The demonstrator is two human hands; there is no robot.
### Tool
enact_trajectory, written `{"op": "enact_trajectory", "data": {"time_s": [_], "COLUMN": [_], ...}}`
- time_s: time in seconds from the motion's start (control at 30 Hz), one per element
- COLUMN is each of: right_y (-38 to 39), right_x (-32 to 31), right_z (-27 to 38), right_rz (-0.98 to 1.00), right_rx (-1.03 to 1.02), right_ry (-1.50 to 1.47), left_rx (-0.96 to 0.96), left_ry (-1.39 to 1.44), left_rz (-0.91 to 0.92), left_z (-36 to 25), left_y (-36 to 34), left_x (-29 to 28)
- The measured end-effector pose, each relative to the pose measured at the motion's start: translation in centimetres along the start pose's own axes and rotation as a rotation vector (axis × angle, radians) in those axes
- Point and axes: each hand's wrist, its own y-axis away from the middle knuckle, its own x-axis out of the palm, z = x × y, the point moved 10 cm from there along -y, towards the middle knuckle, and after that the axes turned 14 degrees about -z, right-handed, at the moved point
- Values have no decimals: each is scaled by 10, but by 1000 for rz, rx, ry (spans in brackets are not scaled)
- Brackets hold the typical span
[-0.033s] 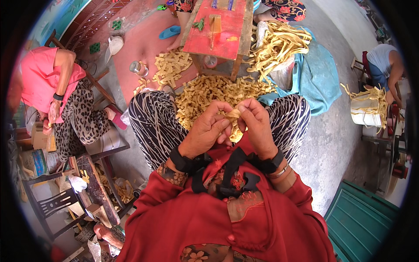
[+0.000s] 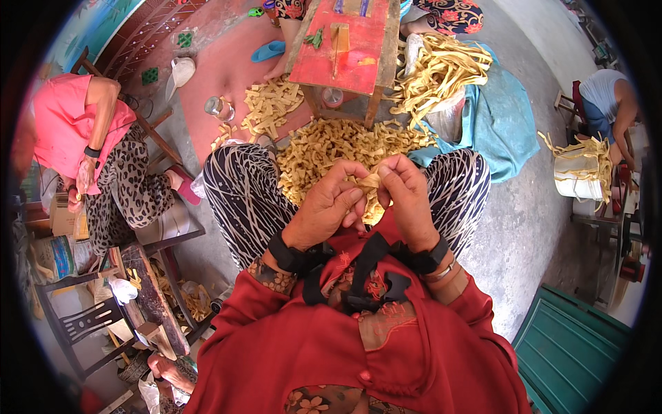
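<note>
1. Both my left hand (image 2: 324, 208) and right hand (image 2: 412, 203) are pinched on one yellow strip (image 2: 371, 181), above the heaped pieces (image 2: 331, 146).
2. I'd judge the step in hand to be folding or knotting it.
3. The next move seems to call for light, steady pressure.

Two grips (image 2: 334, 200), one pinched strip (image 2: 370, 181), one red table (image 2: 362, 77)

Blue plastic slipper (image 2: 268, 51), clear cylindrical glass jar (image 2: 221, 108) seen on reddish mat (image 2: 196, 124). Red-topped wooden table (image 2: 358, 80) placed beside. Teal-green ridged panel (image 2: 572, 348) seen lower right, dark slotted-back wooden chair (image 2: 89, 319) lower left.
</note>
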Motion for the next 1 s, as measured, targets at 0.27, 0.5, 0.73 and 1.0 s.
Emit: {"op": "enact_trajectory", "data": {"time_s": [0.27,0.5,0.73,1.0], "right_y": [0,4,11,17], "right_x": [-11,-2,16,22], "right_z": [1,-9,-16,-15], "right_rz": [-40,147,257,296], "right_rx": [15,145,156,264], "right_ry": [-124,-104,154,43], "left_rx": [-25,88,71,-34], "left_ry": [-105,-246,-357,-160], "left_rz": [-4,-79,-81,-41], "left_z": [-5,-10,-7,9], "left_y": [8,5,2,0], "left_x": [3,-4,-5,-9]}}
